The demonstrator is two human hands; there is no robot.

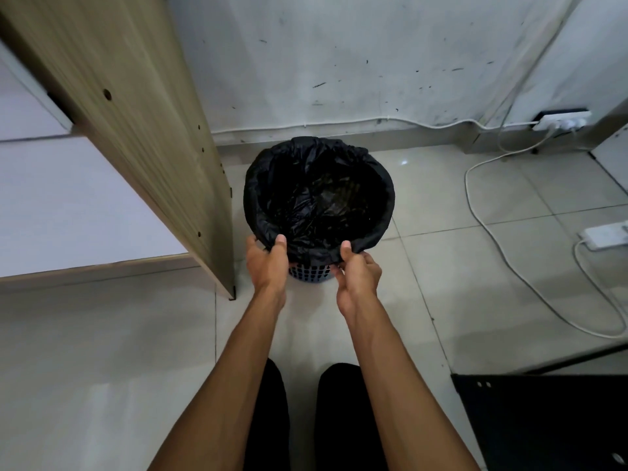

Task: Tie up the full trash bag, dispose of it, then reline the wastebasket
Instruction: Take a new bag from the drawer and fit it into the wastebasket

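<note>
A black trash bag (319, 195) lines a small blue mesh wastebasket (310, 273) that stands on the tiled floor near the wall. The bag's edge is folded over the rim all the way round, and its inside looks dark and crumpled. My left hand (266, 263) pinches the folded bag edge at the near left of the rim, thumb on top. My right hand (356, 270) pinches the bag edge at the near right in the same way. Only a strip of the basket's mesh shows between my hands.
A wooden desk side panel (142, 130) stands close on the left of the basket. White power cables (492, 239) and power strips (605, 234) lie on the floor at the right. A black chair base (543, 423) is at the lower right. My legs are below.
</note>
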